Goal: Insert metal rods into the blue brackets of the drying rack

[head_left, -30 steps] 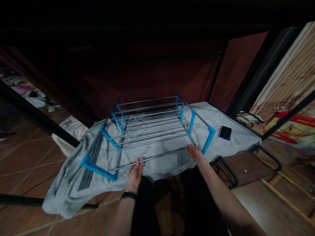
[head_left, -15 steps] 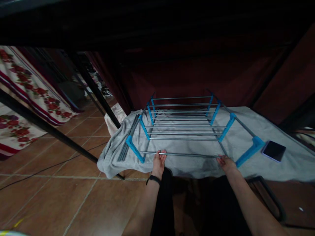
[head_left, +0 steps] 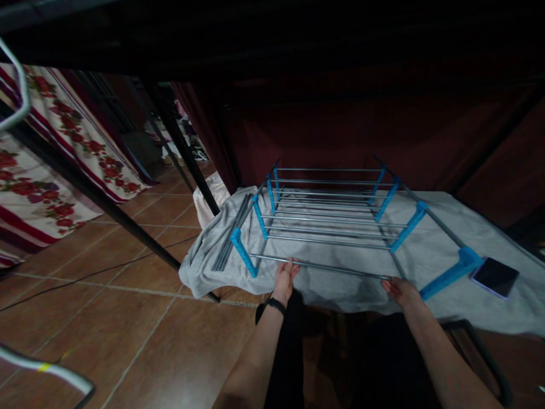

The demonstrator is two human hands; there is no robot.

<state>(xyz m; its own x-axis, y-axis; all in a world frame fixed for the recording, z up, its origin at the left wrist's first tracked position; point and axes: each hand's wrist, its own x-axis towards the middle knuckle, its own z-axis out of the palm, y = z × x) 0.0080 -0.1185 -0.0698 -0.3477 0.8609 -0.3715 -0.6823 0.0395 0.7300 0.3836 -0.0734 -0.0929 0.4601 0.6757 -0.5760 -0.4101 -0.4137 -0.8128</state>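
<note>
A rack [head_left: 336, 216] of thin grey metal rods and blue plastic side pieces lies on a grey blanket. My left hand [head_left: 284, 282] is closed round the nearest metal rod [head_left: 327, 267], left of its middle. My right hand [head_left: 401, 293] pinches the same rod at its right end. The rod's left end meets the front left blue piece [head_left: 244, 254]. Beside my right hand slants the front right blue piece [head_left: 451, 272]; a gap shows between it and the rod, though my fingers hide the rod's very tip.
Several loose rods [head_left: 232, 233] lie left of the rack on the blanket [head_left: 336, 289]. A phone [head_left: 496, 276] rests at the right. Dark bed-frame posts [head_left: 187, 153] and a floral curtain [head_left: 63, 165] stand left. A pale bent tube [head_left: 46, 366] is at lower left.
My view has turned, so the rack sits further right and more tilted. Both hands keep hold of the rod. More of the pale tube shows at the left.
</note>
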